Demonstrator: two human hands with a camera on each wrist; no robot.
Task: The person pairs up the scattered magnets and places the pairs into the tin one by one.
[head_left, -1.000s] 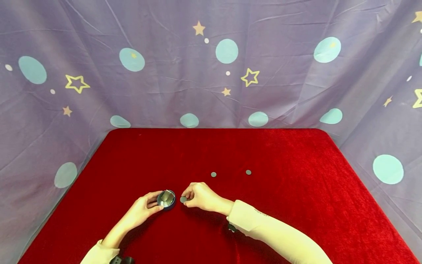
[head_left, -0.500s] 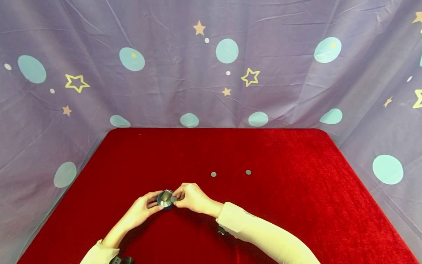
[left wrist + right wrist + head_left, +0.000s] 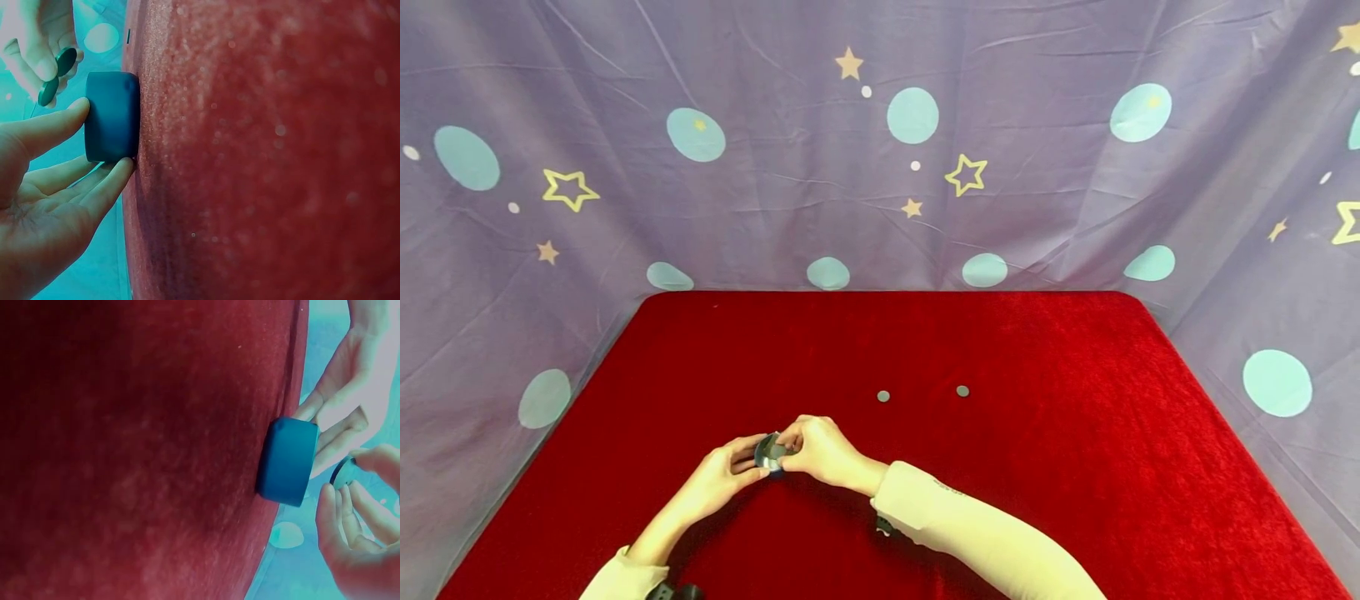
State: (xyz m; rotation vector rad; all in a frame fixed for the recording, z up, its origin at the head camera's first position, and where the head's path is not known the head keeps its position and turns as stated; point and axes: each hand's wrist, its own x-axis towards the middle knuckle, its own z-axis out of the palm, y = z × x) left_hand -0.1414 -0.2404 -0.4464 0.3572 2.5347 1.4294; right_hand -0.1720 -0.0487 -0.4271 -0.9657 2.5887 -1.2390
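A lilac curtain (image 3: 1037,192) with stars and ovals hung behind the red cloth (image 3: 1075,433) where I worked. A second earlier my right hand (image 3: 820,450) had been clear of the small blue container (image 3: 111,117), off toward its three o'clock; since then it had come across, bringing the disc (image 3: 344,475) just above the mouth, apart from the rim. My left hand (image 3: 721,472) had stayed put, as had the nearer loose disc (image 3: 883,397) at two o'clock from the container and the farther loose disc (image 3: 962,391) between two and three.

My left forearm reached in from between seven and eight o'clock, my right from four. My left thumb and fingers curved around the container, which stood on the cloth; my right fingertips pinched the disc. From the left wrist, two dark rounded pieces showed there; whether one disc or two, I couldn't tell.
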